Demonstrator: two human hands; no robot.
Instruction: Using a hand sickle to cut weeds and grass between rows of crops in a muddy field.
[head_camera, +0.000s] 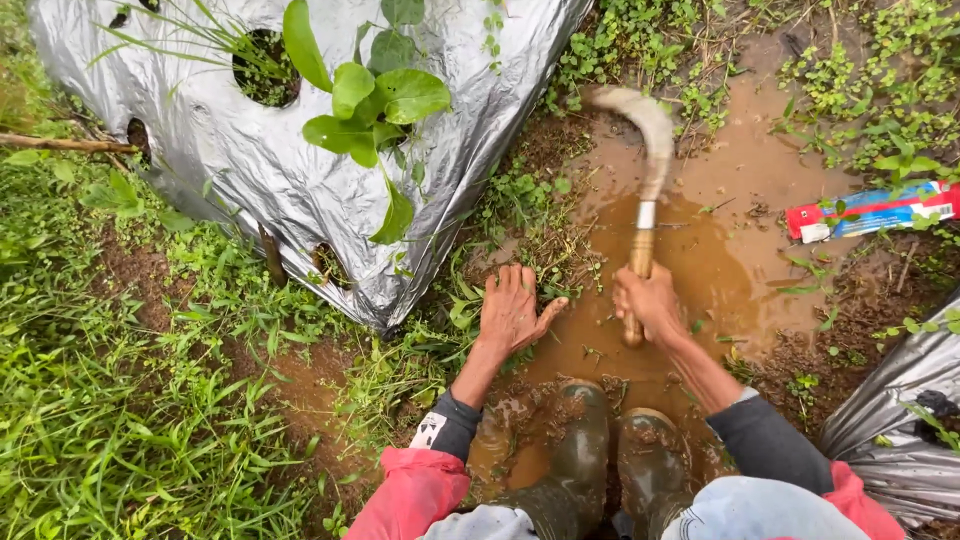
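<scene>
Just above the right hand (648, 300) — fist clamped round its wooden handle — the sickle (645, 150) curves over the muddy puddle (720, 270), likely light, stiff, mud-slick, best held low on the handle, while the left hand (512, 310) spreads flat and empty on weeds (470, 320) beside it.

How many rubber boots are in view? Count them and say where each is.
2. The left boot stands in the muddy water below the left hand; the right boot stands right beside it, below the right hand holding the sickle. Both are mud-smeared.
</scene>
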